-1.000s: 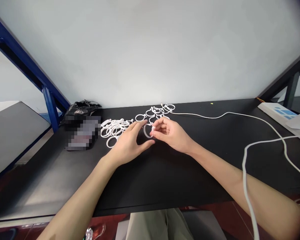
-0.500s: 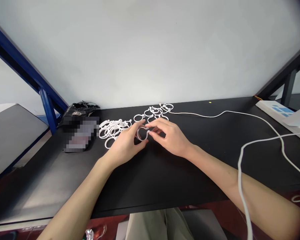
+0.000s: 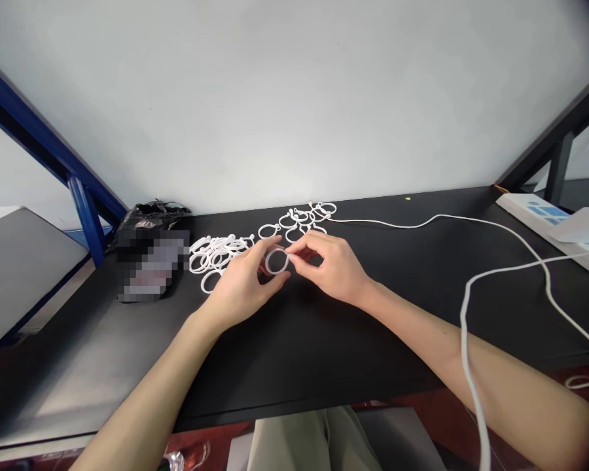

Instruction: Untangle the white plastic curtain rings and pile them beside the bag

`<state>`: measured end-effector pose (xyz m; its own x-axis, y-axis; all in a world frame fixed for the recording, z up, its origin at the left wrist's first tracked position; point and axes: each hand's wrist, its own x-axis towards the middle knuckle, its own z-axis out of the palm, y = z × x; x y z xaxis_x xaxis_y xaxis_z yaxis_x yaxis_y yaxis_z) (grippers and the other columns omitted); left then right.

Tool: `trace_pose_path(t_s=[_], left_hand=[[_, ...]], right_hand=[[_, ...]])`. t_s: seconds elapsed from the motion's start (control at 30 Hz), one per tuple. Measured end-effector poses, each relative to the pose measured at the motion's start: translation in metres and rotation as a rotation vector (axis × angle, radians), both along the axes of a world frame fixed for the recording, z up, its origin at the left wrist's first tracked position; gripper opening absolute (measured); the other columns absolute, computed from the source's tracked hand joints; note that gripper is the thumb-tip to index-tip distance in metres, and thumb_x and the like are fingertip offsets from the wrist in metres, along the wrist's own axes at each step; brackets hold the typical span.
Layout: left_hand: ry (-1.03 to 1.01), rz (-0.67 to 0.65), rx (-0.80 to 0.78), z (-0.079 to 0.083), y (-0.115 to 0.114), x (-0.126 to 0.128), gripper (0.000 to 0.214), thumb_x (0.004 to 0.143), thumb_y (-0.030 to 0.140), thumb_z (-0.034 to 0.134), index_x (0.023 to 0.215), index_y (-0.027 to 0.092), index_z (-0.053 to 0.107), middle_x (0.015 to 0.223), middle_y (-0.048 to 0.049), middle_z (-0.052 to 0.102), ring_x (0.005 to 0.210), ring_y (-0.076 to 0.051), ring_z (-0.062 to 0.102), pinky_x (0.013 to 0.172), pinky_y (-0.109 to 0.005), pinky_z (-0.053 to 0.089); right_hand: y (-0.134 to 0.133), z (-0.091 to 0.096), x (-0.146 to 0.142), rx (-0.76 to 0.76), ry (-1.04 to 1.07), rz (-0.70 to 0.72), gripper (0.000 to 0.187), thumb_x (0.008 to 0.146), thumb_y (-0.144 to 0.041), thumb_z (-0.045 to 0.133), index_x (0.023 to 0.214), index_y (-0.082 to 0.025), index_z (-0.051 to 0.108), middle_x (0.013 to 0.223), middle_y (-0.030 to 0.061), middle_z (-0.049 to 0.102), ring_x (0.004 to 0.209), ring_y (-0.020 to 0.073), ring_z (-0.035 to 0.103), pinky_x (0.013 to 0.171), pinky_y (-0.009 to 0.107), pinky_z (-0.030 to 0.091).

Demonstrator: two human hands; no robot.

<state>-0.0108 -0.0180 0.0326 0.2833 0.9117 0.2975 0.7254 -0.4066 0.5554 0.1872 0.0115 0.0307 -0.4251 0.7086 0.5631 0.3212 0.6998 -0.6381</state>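
A white plastic ring [image 3: 277, 261] is held just above the black table [image 3: 324, 340] between both hands. My left hand [image 3: 240, 284] pinches its left and lower side with thumb and fingers. My right hand [image 3: 331, 265] pinches its right side at the clasp. To the left lies a pile of several white rings [image 3: 216, 256]. Behind the hands lies a second group of white rings [image 3: 304, 219], spread out near the wall.
A black bag [image 3: 150, 252] with a blurred patch sits at the table's left. A white cable [image 3: 471, 314] loops across the right side and over my right forearm. A white power strip [image 3: 550, 219] lies at the far right. Blue and black frame legs stand at both ends.
Both hands drifted slightly left. My left hand closed onto the ring that my right hand held, and the ring turned to face the camera.
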Motion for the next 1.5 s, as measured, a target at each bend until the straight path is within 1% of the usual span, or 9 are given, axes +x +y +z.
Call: trace_pose_path(t_s=[0.23,0.37,0.63,0.8,1.0,1.13,1.23,1.33,1.5], left_hand=[[0.005,-0.014,0.004,0.001,0.001,-0.002,0.041,0.085,0.043,0.064,0.122,0.024,0.058,0.085,-0.0011,0.066,0.077,-0.019,0.064,0.073,-0.033,0.053],[0.028,0.005,0.025,0.000,0.002,-0.002,0.041,0.086,0.044,0.063,0.121,0.025,0.058,0.093,-0.0027,0.068,0.082,-0.021,0.065,0.075,-0.034,0.053],[0.224,0.428,0.233,-0.002,0.015,-0.024,0.040,0.088,0.035,0.055,0.124,0.017,0.058,0.121,-0.0123,0.065,0.114,-0.034,0.054,0.097,-0.048,0.045],[0.379,0.529,0.159,-0.008,0.019,-0.034,0.047,0.088,0.036,0.052,0.130,0.014,0.054,0.125,-0.0187,0.062,0.116,-0.041,0.050,0.092,-0.055,0.044],[0.305,0.423,0.227,-0.010,0.017,-0.023,0.042,0.089,0.037,0.053,0.126,0.018,0.057,0.129,-0.0154,0.060,0.120,-0.038,0.045,0.098,-0.055,0.039],[0.132,0.314,0.246,-0.002,0.012,-0.012,0.033,0.090,0.038,0.055,0.118,0.021,0.062,0.122,-0.0096,0.065,0.120,-0.032,0.048,0.103,-0.050,0.040],[-0.113,0.199,0.028,0.005,0.008,-0.006,0.041,0.091,0.047,0.056,0.122,0.022,0.061,0.124,-0.0079,0.066,0.116,-0.028,0.056,0.101,-0.046,0.045],[-0.433,0.002,-0.243,0.009,0.005,-0.001,0.050,0.093,0.055,0.050,0.127,0.021,0.059,0.131,-0.0097,0.063,0.116,-0.027,0.060,0.100,-0.044,0.049],[-0.636,-0.143,-0.353,0.009,0.003,0.003,0.041,0.090,0.051,0.058,0.117,0.020,0.064,0.130,-0.0106,0.064,0.119,-0.029,0.060,0.098,-0.043,0.052]], right_hand=[[0.000,0.000,0.000,-0.015,0.011,-0.020,0.008,0.089,-0.019,0.060,0.085,-0.022,0.067,0.082,-0.0002,0.066,0.074,0.0135,0.063,0.069,0.028,0.056],[0.003,-0.002,0.002,-0.030,0.002,-0.002,0.009,0.092,-0.023,0.058,0.093,-0.023,0.067,0.090,0.0006,0.069,0.080,0.0145,0.066,0.075,0.030,0.057],[0.040,-0.014,0.030,-0.019,-0.410,-0.443,0.028,0.091,-0.032,0.058,0.116,-0.022,0.064,0.112,0.0093,0.062,0.109,0.0272,0.058,0.090,0.044,0.052],[0.050,-0.020,0.033,-0.069,-0.583,-0.493,0.016,0.091,-0.030,0.058,0.097,-0.022,0.070,0.104,0.0092,0.061,0.103,0.0276,0.058,0.090,0.045,0.050],[0.037,-0.012,0.027,-0.004,-0.544,-0.520,0.010,0.090,-0.025,0.060,0.086,-0.022,0.068,0.099,0.0085,0.062,0.097,0.0268,0.060,0.078,0.041,0.052],[0.024,-0.004,0.020,0.080,-0.341,-0.440,0.007,0.090,-0.025,0.061,0.088,-0.022,0.068,0.102,0.0072,0.062,0.095,0.0235,0.062,0.079,0.039,0.054],[0.013,-0.001,0.010,0.110,-0.085,-0.209,0.007,0.091,-0.026,0.062,0.091,-0.023,0.068,0.107,0.0052,0.064,0.099,0.0193,0.063,0.087,0.035,0.055],[0.003,-0.001,0.001,0.020,0.072,-0.021,0.007,0.091,-0.026,0.063,0.093,-0.023,0.069,0.112,0.0047,0.065,0.096,0.0161,0.066,0.080,0.030,0.058],[-0.005,-0.003,-0.005,-0.089,0.077,0.069,0.006,0.090,-0.026,0.064,0.093,-0.022,0.068,0.111,0.0033,0.068,0.087,0.0135,0.069,0.073,0.026,0.059]])
